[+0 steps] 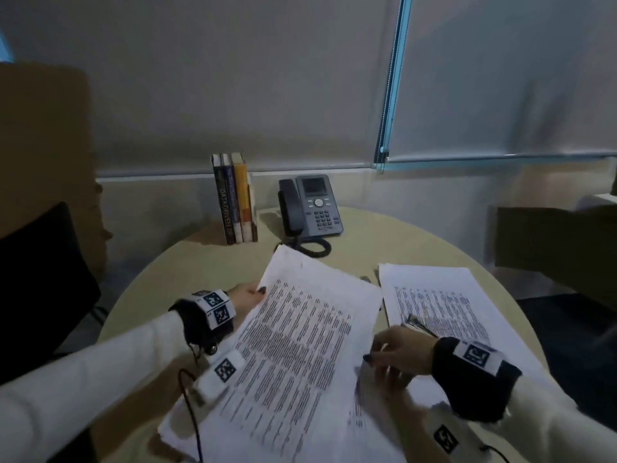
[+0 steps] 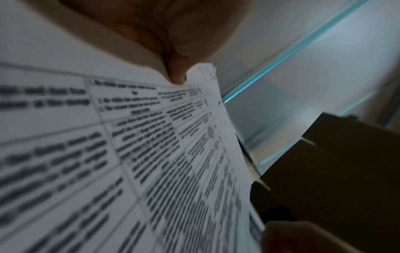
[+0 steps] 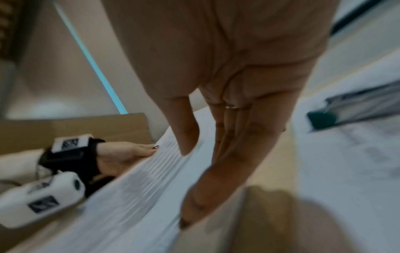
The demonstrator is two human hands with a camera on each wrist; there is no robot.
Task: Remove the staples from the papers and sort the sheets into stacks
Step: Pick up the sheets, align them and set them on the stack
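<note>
Two sets of white printed paper sheets lie on the round beige table (image 1: 384,225): a thick sheaf of white sheets printed with a black text table (image 1: 293,349) at the centre of the head view, and a second flat stack of white printed sheets (image 1: 444,305) to its right, with a small dark metal tool (image 1: 419,324), probably a staple remover, lying on it. The left hand (image 1: 245,300) grips the sheaf's upper-left edge, thumb on top and fingers beneath, lifting that side. The right hand (image 1: 397,357) presses its lower-right edge with spread, mostly straight fingers, gripping nothing that I can see. The sheaf's long axis runs diagonally, from the lower left of the frame up toward the dark grey desk phone (image 1: 310,208); its top corner, where a staple probably sits, points there. I judge the sheaf light, floppy, slippery between sheets and easily torn, so it is best pinched at the edges near a corner.
</note>
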